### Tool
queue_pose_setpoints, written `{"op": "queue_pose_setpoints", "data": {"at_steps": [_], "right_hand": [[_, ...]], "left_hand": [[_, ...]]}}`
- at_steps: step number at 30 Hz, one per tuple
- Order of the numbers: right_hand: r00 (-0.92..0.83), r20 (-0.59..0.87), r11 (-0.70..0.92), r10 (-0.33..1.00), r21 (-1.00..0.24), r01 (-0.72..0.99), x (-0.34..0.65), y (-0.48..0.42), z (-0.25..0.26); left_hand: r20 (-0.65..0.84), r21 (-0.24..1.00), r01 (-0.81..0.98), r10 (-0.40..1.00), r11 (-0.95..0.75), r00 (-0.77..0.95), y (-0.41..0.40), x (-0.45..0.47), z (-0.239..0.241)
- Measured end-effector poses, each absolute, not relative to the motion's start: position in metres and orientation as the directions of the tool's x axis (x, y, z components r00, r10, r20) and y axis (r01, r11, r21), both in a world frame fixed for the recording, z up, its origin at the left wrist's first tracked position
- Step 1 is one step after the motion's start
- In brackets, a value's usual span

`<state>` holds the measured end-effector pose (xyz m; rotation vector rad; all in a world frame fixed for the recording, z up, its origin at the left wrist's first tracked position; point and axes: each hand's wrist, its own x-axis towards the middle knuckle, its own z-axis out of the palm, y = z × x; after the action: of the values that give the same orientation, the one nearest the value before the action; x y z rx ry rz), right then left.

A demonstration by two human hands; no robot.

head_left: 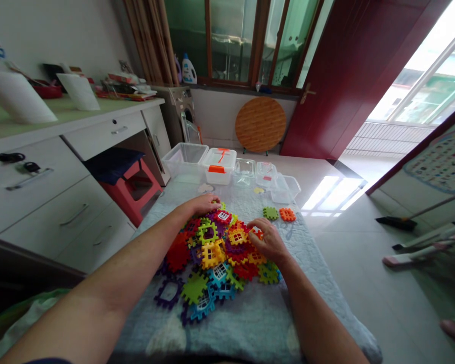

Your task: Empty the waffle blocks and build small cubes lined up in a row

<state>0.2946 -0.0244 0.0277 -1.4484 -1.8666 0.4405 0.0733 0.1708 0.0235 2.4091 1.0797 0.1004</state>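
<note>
A heap of gear-edged plastic building pieces (213,253) in red, yellow, green, purple and blue lies on the cloth-covered table, some with white window grids. My left hand (207,203) rests at the far left edge of the heap, fingers stretched over the pieces, their tips partly hidden. At the heap's right side is my right hand (267,240), thumb and fingers apart, touching red and orange pieces. Beyond it, a green piece (270,213) and an orange piece (287,215) lie separately on the cloth.
Along the table's far end stand a large clear bin (185,157), a lidded box with orange latches (219,172) and several smaller clear containers (244,172). A red stool (136,189) is under the desk at left. The cloth (258,323) covers the table to its edges.
</note>
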Motion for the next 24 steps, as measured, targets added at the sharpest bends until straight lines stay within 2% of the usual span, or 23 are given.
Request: {"op": "queue_pose_setpoints", "data": {"at_steps": [4, 9, 12, 14, 16, 19, 24], "right_hand": [[-0.082, 0.345, 0.298, 0.935, -0.639, 0.709, 0.297, -0.021, 0.022], [0.071, 0.358, 0.199, 0.931, -0.659, 0.725, 0.317, -0.014, 0.007], [0.119, 0.307, 0.126, 0.944, -0.671, 0.731, 0.327, -0.011, 0.002], [0.120, 0.253, 0.082, 0.960, -0.661, 0.746, 0.328, -0.011, 0.004], [0.079, 0.199, 0.069, 0.977, -0.641, 0.764, 0.326, -0.012, 0.008], [-0.038, 0.131, 0.111, 0.991, -0.615, 0.781, 0.322, -0.016, 0.016], [-0.129, 0.121, 0.177, 0.984, -0.633, 0.754, 0.324, -0.019, 0.017]], "left_hand": [[-0.169, 0.459, 0.680, 0.695, -0.572, 0.699, 0.160, 0.060, 0.033], [-0.208, 0.399, 0.703, 0.689, -0.588, 0.695, 0.149, 0.042, 0.048], [-0.197, 0.325, 0.715, 0.696, -0.618, 0.691, 0.144, 0.035, 0.051], [-0.175, 0.334, 0.708, 0.697, -0.622, 0.695, 0.139, 0.031, 0.051], [-0.124, 0.391, 0.700, 0.719, -0.598, 0.684, 0.133, 0.027, 0.049], [0.033, 0.449, 0.698, 0.790, -0.559, 0.612, 0.122, 0.012, 0.047], [0.164, 0.505, 0.737, 0.888, -0.449, 0.429, 0.107, -0.034, 0.035]]}}
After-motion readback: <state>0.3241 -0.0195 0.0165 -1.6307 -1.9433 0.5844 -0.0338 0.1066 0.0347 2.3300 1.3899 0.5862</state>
